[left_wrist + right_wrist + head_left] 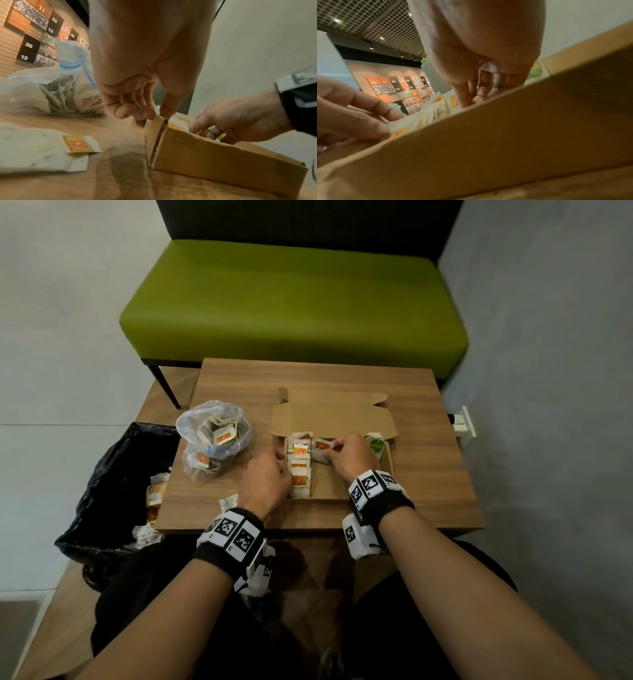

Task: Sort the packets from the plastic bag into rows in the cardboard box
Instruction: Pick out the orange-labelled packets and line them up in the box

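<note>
On the brown wooden counter (428,405) the shallow cardboard box (334,419) lies open. One row of white-and-orange packets (300,465) runs along its left wall, and a second row looks barely begun. The right hand (352,455) has its fingers (330,447) pinched on a white-and-orange packet (321,447) at the far end. The left hand (269,477) steadies the box's left wall, thumb inside, fingers curled outside. The clear plastic bag (212,436) beside it is well stocked, so I'd judge most of the sorting remains.
</note>
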The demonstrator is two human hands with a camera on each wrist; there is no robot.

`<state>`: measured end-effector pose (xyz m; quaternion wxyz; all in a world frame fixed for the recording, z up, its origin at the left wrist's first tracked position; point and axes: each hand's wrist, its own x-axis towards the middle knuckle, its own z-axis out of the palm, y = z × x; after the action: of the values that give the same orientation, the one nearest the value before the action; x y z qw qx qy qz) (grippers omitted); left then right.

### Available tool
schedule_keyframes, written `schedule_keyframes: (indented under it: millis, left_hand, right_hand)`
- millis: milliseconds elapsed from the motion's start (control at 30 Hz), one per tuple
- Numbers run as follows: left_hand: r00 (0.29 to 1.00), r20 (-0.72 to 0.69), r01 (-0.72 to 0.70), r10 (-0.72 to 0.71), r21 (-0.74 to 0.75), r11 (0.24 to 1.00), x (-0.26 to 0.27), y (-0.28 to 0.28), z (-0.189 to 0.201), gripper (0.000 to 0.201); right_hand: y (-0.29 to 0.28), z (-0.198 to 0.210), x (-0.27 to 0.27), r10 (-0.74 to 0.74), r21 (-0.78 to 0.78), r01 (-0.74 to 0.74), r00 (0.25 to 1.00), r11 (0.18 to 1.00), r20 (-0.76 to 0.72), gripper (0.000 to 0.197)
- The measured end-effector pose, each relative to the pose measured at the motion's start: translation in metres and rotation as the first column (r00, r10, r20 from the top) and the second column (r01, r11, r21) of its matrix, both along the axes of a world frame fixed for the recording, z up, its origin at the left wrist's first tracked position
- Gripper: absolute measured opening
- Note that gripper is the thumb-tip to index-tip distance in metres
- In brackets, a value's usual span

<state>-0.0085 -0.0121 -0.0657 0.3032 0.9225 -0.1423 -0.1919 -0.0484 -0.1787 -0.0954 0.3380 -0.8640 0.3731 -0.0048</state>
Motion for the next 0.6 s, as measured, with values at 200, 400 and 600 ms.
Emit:
schedule_keyframes:
  millis: [200,400,600]
  left_hand:
    - [1.0,-0.001,0.022,-0.022,0.026,0.999,0.002,0.001,0.001,0.022]
    - [0.998,0.056,0.015,-0.014,-0.007,1.0,0.0,0.006,0.001,0.018]
    - [0.978,0.207,-0.001,-0.024,0.118,0.993,0.016,0.044,-0.007,0.017]
  right_hand:
    - [0.002,-0.005,0.006,-0.192,0.047,0.188,0.976,0.981,0.106,0.007]
    - [0.006,0.0,0.007,-0.235,0.044,0.231,0.961,0.972,0.147,0.014]
    - [0.009,0.014,-0.016,-0.206,0.052,0.199,0.952,0.979,0.225,0.008]
